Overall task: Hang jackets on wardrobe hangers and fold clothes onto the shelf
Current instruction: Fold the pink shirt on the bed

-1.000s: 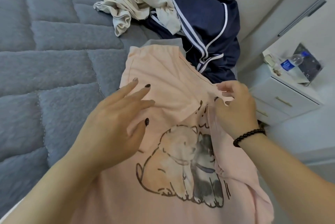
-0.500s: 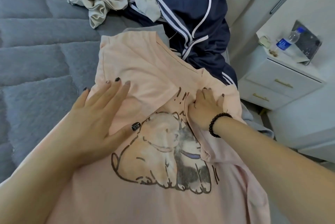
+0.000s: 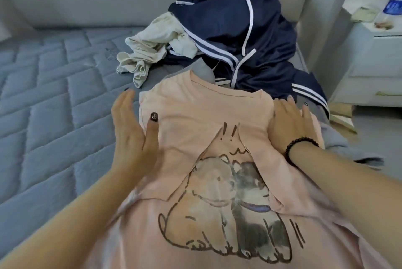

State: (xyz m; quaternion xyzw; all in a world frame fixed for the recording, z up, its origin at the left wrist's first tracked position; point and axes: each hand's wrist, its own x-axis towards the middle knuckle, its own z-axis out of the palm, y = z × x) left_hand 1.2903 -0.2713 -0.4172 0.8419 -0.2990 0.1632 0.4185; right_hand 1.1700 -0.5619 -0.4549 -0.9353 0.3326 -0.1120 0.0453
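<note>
quilted bed (image 3: pixel 43 99) | pink shirt (image 3: pixel 206 116) (folded) between flat, empty left hand (image 3: pixel 130 133) and right hand (image 3: pixel 287 123)

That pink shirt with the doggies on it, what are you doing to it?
A person is folding the pale pink cotton T-shirt with a printed cartoon of two dogs on the grey quilted bed. Both sides are already folded in over the picture. The left hand presses flat along the shirt's left edge, and the right hand presses flat on its right edge. Behind it lie a crumpled cream garment and a navy white-striped jacket, not yet sorted.
</note>
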